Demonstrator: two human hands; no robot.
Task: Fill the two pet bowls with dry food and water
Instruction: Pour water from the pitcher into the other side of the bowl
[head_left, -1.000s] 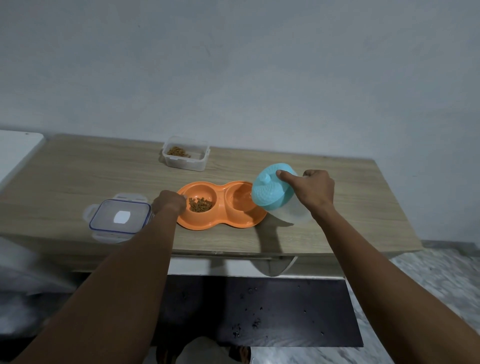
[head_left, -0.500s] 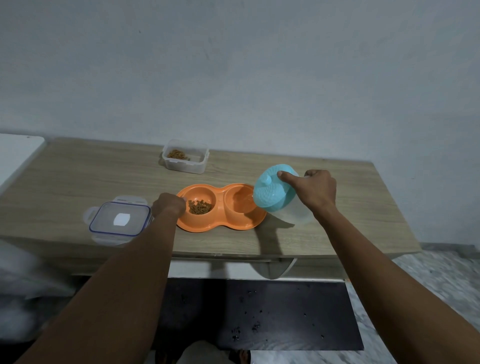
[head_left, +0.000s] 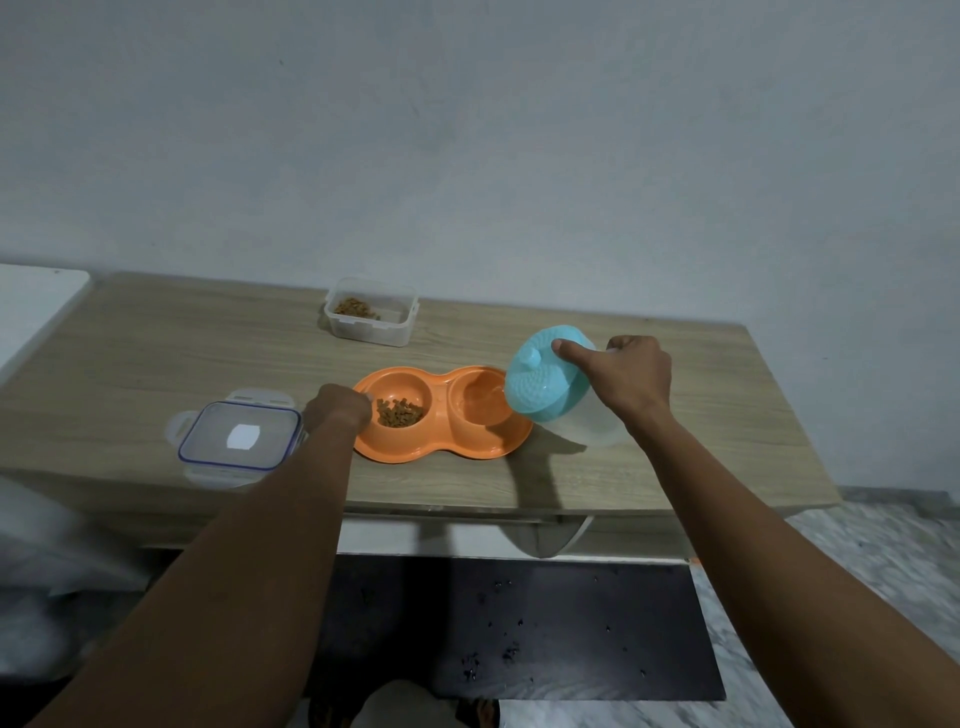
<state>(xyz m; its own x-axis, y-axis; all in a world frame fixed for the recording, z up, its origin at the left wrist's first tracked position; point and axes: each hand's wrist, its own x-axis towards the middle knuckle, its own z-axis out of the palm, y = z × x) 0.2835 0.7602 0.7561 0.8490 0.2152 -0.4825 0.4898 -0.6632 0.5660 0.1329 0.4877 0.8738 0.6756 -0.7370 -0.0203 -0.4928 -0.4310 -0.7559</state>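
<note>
An orange double pet bowl (head_left: 441, 448) sits near the front of the wooden table (head_left: 156, 364). Its left cup holds brown dry food (head_left: 399, 413); its right cup (head_left: 480, 405) looks wet, though I cannot make out a stream. My right hand (head_left: 621, 375) grips a clear jug with a teal lid (head_left: 545, 382), tilted leftward over the right cup, index finger pressing the lid. My left hand (head_left: 337, 413) is closed against the bowl's left rim.
A clear food container (head_left: 371, 317) with a little kibble stands at the back of the table. Its blue-rimmed lid (head_left: 239, 441) lies flat at the front left. A white surface (head_left: 31, 306) adjoins the table's left end. A dark mat (head_left: 519, 623) lies below.
The jug stays tilted over the right cup and both hands hold their places. The view has shifted only slightly.
</note>
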